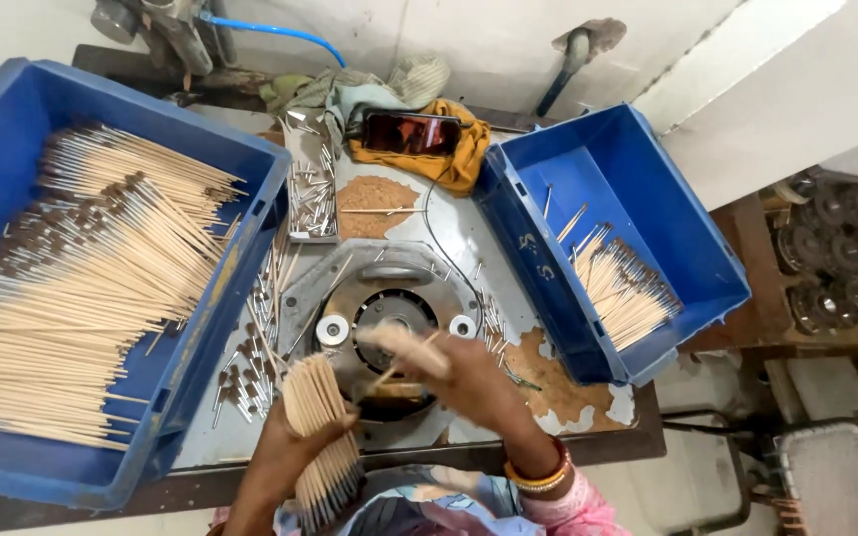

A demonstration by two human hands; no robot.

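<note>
the left hand [290,447] has its grip wrapped around a bundle of thin wooden sticks [318,437], pale and fanned slightly, one end rising above the fist and the other hanging below it. far to the left of that grip sits a big blue crate [12,109] heaped with many more such sticks, some with dark brown tips. just above the grip, loose metal ferrules [240,382] lie on the grey bench [459,233] beside a round metal fixture [389,318]. the right hand [459,372], blurred, reaches over that fixture, its grip pinching a single stick [404,362]. up and right of this grip stands a smaller blue crate [638,149] holding a modest pile of finished sticks [623,283].
</note>
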